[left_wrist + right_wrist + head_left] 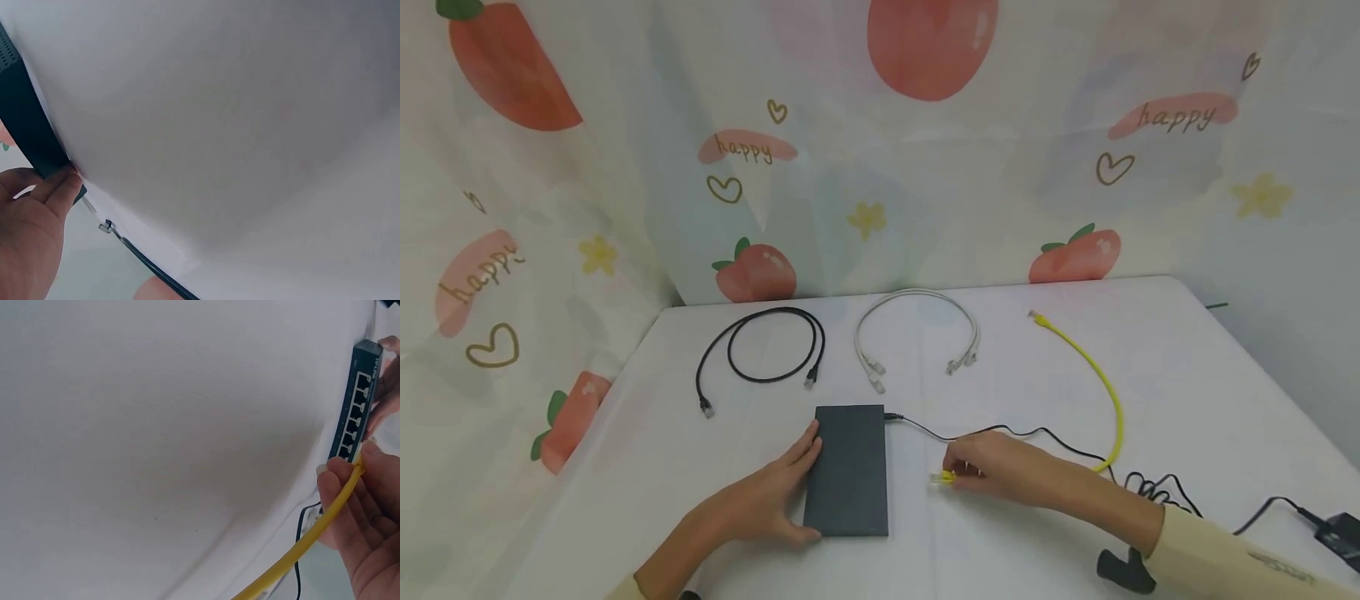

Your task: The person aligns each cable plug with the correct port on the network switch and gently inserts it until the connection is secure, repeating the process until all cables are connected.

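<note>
White tbl (pixel 970 554): L hand (pixel 771 500) spread against dk box (pixel 850 471), R hand (pixel 1002 468) (pinch grip) on yel cable (pixel 1119 412).

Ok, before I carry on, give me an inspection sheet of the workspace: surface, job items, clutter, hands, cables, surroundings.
Surface: white tabletop, shadowed near the hands.
Job items: dark box lying flat, with a row of ports; yellow cable, its near plug apart from the box, its far end loose.
Clutter: dark object by the right sleeve, partly hidden, unidentified.
Hands: left hand rests against the box's left edge; right hand pinches the yellow cable near its plug.
Cables: black cable looped at back left; white cabling arced at back centre; power lead plugged into the box; adapter at far right.
Surroundings: fruit-printed backdrop.
</note>
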`<state>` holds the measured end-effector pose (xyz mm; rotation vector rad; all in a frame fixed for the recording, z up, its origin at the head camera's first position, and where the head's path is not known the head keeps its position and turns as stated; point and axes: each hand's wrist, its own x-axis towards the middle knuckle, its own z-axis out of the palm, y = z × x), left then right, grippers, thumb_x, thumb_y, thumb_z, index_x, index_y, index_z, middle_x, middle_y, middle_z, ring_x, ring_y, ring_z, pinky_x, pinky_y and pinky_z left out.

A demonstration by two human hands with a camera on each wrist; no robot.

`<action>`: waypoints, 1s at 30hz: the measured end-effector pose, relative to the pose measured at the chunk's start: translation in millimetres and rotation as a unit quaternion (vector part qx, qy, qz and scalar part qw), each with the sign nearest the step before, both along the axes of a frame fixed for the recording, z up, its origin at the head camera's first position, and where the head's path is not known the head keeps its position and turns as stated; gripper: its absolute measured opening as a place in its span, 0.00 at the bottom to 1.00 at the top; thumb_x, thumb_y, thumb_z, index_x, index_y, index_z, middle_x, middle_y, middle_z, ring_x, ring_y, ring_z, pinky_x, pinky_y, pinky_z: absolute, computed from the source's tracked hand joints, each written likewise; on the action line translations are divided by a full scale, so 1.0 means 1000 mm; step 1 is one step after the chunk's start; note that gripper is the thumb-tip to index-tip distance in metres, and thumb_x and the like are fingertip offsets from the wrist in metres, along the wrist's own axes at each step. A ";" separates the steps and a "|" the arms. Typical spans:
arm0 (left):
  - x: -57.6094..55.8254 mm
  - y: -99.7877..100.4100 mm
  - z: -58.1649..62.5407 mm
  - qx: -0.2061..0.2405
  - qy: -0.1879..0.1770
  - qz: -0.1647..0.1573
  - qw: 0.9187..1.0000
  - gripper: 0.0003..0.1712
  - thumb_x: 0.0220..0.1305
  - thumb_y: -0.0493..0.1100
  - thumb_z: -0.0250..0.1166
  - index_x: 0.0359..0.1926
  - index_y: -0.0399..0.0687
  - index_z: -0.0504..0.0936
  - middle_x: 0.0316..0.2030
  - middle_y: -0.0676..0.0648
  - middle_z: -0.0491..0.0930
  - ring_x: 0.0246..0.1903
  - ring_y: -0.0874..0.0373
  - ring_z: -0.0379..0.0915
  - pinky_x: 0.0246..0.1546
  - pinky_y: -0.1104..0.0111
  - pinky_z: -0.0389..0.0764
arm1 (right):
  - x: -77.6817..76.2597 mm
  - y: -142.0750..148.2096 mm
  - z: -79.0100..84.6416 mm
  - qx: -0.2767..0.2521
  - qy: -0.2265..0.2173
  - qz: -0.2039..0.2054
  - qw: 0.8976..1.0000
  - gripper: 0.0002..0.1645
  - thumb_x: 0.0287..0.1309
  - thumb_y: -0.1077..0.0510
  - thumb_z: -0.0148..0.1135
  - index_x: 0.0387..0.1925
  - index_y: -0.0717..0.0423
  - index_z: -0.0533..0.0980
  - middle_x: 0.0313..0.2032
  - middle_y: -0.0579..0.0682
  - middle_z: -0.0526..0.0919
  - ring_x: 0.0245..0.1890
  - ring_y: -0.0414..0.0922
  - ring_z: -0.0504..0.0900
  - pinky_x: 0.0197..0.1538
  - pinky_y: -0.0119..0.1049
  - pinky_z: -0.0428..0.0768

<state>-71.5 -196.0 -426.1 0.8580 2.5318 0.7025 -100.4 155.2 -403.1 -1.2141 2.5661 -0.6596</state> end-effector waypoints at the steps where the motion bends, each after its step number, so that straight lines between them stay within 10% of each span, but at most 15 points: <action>1: 0.000 0.000 0.000 0.003 -0.006 0.000 1.000 0.64 0.48 0.60 0.71 0.72 0.34 0.43 0.73 0.44 0.28 0.70 0.52 0.34 0.64 0.57 0.56 | 0.000 -0.002 -0.001 0.000 0.000 0.000 1.000 0.05 0.55 0.61 0.66 0.33 0.49 0.78 0.29 0.33 0.75 0.28 0.31 0.71 0.31 0.25 0.75; 30: -0.005 0.000 0.007 0.003 -0.044 0.009 0.999 0.65 0.48 0.59 0.72 0.72 0.38 0.39 0.72 0.49 0.24 0.70 0.59 0.27 0.65 0.58 0.52 | 0.011 -0.040 -0.012 -0.043 -0.041 0.030 0.998 0.06 0.51 0.66 0.66 0.29 0.51 0.80 0.27 0.35 0.78 0.27 0.29 0.73 0.34 0.24 0.75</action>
